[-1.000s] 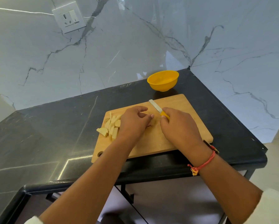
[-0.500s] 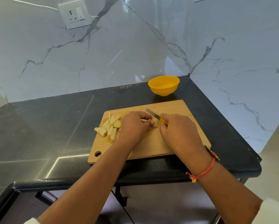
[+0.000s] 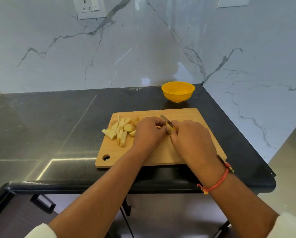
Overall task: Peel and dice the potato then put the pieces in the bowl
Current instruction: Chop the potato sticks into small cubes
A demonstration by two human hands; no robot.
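Potato piece (image 3: pixel 169 130) pinched by the left hand (image 3: pixel 148 133), knife (image 3: pixel 166 120) gripped in the right hand (image 3: pixel 192 140): slice straight down, clear of skin; bowl (image 3: pixel 178 91) at twelve o'clock.

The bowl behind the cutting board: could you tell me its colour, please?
Plain yellow bowl, head view.
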